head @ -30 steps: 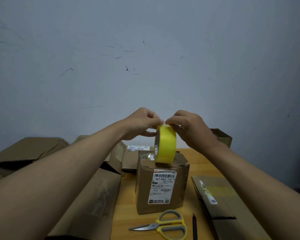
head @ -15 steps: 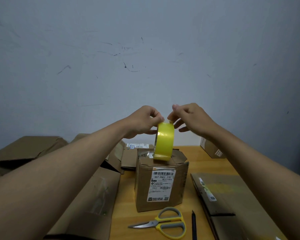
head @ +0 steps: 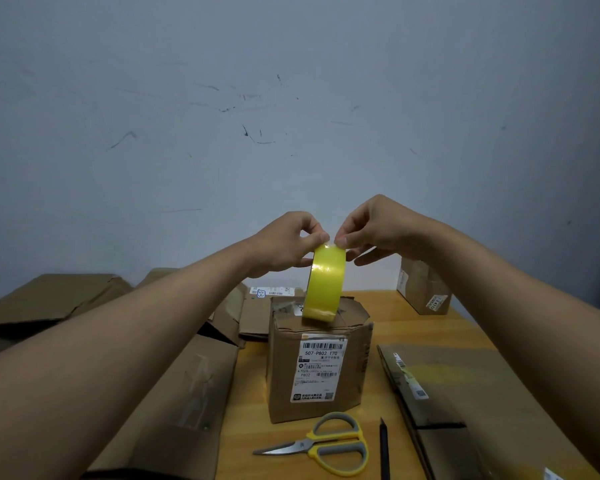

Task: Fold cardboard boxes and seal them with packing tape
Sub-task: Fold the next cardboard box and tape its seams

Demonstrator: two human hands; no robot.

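Both hands are working a yellow tape roll (head: pixel 324 282) that's standing on edge over the folded box (head: pixel 317 362) in the middle of the desk (head: pixel 250 424). The left hand (head: pixel 284 242) is gripping the roll's top from the left, and the right hand (head: pixel 371 226) is pinching at the top edge. Scissors (head: pixel 321 445) and a black pen (head: pixel 384 448) are lying in front of the box, with flattened cardboard (head: pixel 440 393) sitting to the right.

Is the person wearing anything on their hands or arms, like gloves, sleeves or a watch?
Nothing shows. The left hand and right hand are bare, with no gloves and no rings that can be seen. Both forearms are uncovered as far as the picture reaches, with no sleeve edge, watch or wristband in view.
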